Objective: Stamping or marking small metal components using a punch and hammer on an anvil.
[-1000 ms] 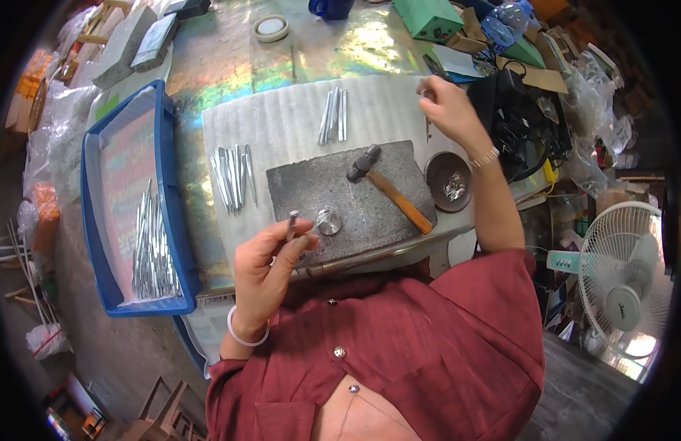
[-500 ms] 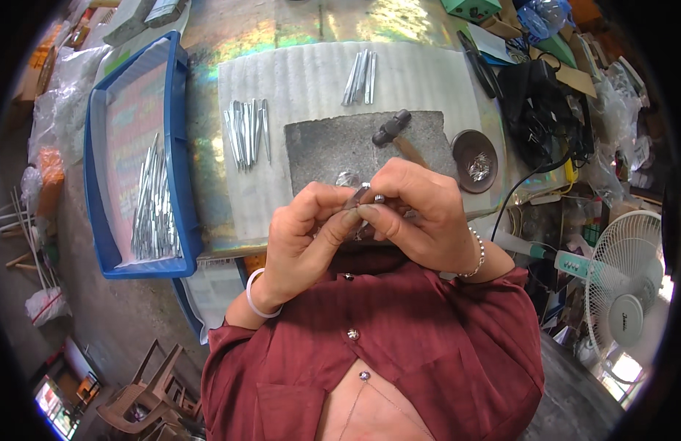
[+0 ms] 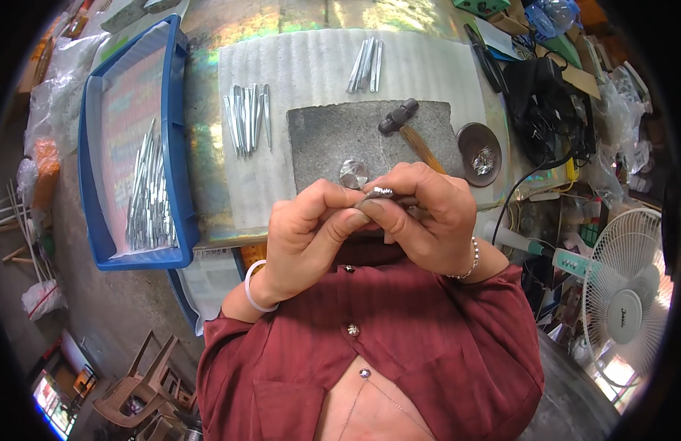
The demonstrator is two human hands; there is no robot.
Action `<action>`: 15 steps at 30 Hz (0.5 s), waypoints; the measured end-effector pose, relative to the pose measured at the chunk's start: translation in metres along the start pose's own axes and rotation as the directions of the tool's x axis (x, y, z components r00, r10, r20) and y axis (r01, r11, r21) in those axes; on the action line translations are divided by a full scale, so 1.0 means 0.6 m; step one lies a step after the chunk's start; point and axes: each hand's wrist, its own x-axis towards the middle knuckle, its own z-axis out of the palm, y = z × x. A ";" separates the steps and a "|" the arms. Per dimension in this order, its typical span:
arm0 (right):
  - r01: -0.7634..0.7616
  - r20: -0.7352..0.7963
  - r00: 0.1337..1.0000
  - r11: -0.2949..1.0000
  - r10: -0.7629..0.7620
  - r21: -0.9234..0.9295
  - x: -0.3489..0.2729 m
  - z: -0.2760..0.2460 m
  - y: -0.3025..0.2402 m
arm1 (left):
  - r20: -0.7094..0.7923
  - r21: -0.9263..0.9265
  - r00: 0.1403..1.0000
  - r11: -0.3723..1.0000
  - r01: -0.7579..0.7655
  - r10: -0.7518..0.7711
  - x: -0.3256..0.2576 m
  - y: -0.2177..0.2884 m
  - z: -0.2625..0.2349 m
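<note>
Close in front of my chest, my left hand [image 3: 309, 234] and my right hand [image 3: 423, 213] meet, thumbs and fingers pinched together. Between the fingertips is a small bundle of shiny metal pieces [image 3: 382, 192], its ends showing in a row; the fingers hide most of it. Just beyond the hands a round shiny metal piece [image 3: 353, 173] rests on a grey stone slab [image 3: 326, 140]. A hammer [image 3: 403, 117] lies on the slab, its wooden handle running toward my right hand. Right of the slab, a brown dish [image 3: 469, 140] holds small metal bits.
White foam sheeting [image 3: 304, 59] lies under the slab, with slim silver metal strips [image 3: 246, 121] at left and more strips [image 3: 366, 65] at the back. A blue tray [image 3: 180, 154] of similar strips stands left. A fan [image 3: 624, 309] and a black cable [image 3: 518, 191] are at right.
The held metal pieces have turned, so their row of ends now faces up between the fingertips. The round metal piece shows more fully. The whole view has shifted slightly.
</note>
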 end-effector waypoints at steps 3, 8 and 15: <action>0.014 -0.017 1.000 1.000 -0.014 -0.002 -0.001 0.002 0.001 | -0.035 -0.052 0.999 0.999 0.004 -0.006 -0.002 -0.002 0.003; -0.044 0.031 0.999 0.999 0.044 0.001 0.000 -0.001 -0.001 | 0.042 -0.003 0.996 0.996 0.084 -0.083 -0.005 -0.003 -0.007; -0.472 0.161 0.878 0.760 0.451 0.447 0.014 0.001 0.009 | 0.096 -0.144 0.961 0.951 0.273 -0.261 0.007 -0.003 -0.012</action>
